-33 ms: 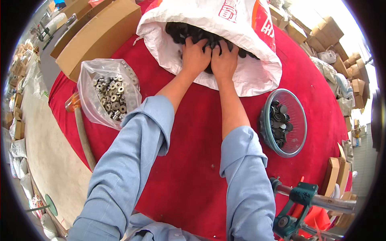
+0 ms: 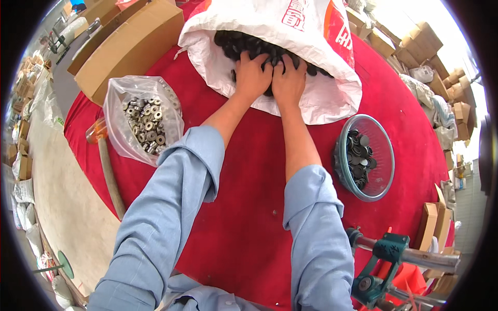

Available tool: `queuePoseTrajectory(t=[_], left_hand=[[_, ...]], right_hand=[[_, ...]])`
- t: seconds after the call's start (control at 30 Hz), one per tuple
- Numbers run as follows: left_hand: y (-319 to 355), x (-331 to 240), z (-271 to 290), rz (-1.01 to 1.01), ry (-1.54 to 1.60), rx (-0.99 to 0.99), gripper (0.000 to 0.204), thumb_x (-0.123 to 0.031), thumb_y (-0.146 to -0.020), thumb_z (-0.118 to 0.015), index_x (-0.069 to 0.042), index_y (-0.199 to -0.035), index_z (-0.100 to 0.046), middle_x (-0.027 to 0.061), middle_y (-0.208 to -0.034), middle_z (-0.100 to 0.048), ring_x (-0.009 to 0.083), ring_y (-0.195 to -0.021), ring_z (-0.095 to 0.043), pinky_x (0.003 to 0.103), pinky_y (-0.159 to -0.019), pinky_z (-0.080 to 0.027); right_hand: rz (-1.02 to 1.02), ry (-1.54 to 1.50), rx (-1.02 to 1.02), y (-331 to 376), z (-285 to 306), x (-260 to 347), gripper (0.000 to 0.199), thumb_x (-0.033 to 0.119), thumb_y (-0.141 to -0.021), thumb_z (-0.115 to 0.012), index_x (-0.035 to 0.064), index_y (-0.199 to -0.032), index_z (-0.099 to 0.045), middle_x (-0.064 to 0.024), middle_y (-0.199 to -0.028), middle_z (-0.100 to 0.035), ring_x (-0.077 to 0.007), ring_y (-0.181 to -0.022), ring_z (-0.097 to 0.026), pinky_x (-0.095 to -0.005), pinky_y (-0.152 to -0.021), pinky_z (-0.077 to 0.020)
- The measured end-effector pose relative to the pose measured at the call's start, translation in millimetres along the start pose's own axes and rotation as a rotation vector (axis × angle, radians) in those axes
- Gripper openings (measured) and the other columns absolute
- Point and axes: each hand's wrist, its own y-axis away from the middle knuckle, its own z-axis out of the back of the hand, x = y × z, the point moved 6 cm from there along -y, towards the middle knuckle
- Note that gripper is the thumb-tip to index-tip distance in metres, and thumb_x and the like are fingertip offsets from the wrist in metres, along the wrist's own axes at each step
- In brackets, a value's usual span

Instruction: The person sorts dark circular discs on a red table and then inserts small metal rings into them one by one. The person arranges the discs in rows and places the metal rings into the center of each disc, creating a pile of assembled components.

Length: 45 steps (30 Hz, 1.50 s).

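Both my hands reach into the mouth of a white woven sack (image 2: 321,103) at the far side of the table. A heap of small black rounded parts (image 2: 233,44) shows inside it. My left hand (image 2: 253,78) and my right hand (image 2: 288,80) lie side by side, nearly touching, on the near part of the heap. Their fingers are spread apart and touch the black parts; some fingertips are sunk among them and hidden. I see no part gripped in either hand.
Left on the red-covered table (image 2: 244,207) are a clear plastic bag (image 2: 116,114) of metal rings, a hammer (image 2: 110,176) and a cardboard box (image 2: 127,52). At right sit a clear bowl (image 2: 381,176) of black discs and a green metal clamp stand (image 2: 386,254).
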Motion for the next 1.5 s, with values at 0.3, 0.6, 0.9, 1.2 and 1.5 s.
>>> queuePoseTrajectory(t=[0.3,0.6,0.9,1.2,1.5], left_hand=[[82,-45,50,-0.091,0.223,0.175,0.035,-0.022,-0.092,-0.062,0.0,-0.118,-0.071,0.0253,-0.109,-0.068,0.0481,-0.104,-0.064,0.056,-0.091,-0.052],[194,-90,123,-0.133,0.289,0.289,0.033,-0.019,-0.092,-0.063,-0.001,-0.119,-0.067,0.0221,-0.12,-0.066,0.0441,-0.112,-0.063,0.053,-0.098,-0.052],[282,-139,180,-0.195,0.334,0.467,0.043,-0.014,-0.095,-0.061,0.003,-0.134,-0.064,0.0276,-0.148,-0.057,0.0449,-0.136,-0.056,0.05,-0.117,-0.045],[273,-77,204,-0.06,0.151,0.303,0.048,-0.02,-0.102,-0.056,0.005,-0.143,-0.061,0.0302,-0.158,-0.048,0.0466,-0.142,-0.052,0.051,-0.12,-0.042],[190,-84,133,-0.241,-0.051,0.517,0.06,-0.037,-0.107,-0.054,-0.009,-0.159,-0.049,0.0225,-0.168,-0.04,0.0401,-0.156,-0.038,0.061,-0.123,-0.034]], right_hand=[[-0.05,-0.144,0.071,64,78,27,0.031,0.025,-0.1,-0.064,0.0074,-0.123,-0.076,-0.0266,-0.128,-0.069,-0.0455,-0.118,-0.066,-0.0513,-0.102,-0.0524],[-0.102,-0.162,0.189,160,180,78,0.029,0.02,-0.098,-0.066,0.0082,-0.123,-0.076,-0.0217,-0.132,-0.069,-0.0438,-0.118,-0.066,-0.051,-0.103,-0.0525],[-0.139,-0.079,0.226,248,278,122,0.044,0.021,-0.098,-0.065,0.0032,-0.139,-0.068,-0.0312,-0.149,-0.056,-0.0504,-0.137,-0.054,-0.0548,-0.116,-0.0441],[0.236,0.269,0.494,261,248,180,0.066,0.038,-0.09,-0.073,0.0158,-0.15,-0.061,-0.0212,-0.162,-0.046,-0.0415,-0.154,-0.037,-0.0717,-0.118,-0.0286],[-0.166,0.369,0.714,224,242,105,0.073,0.062,-0.104,-0.053,0.0174,-0.161,-0.049,-0.0258,-0.171,-0.032,-0.0505,-0.157,-0.03,-0.0793,-0.118,-0.0247]])
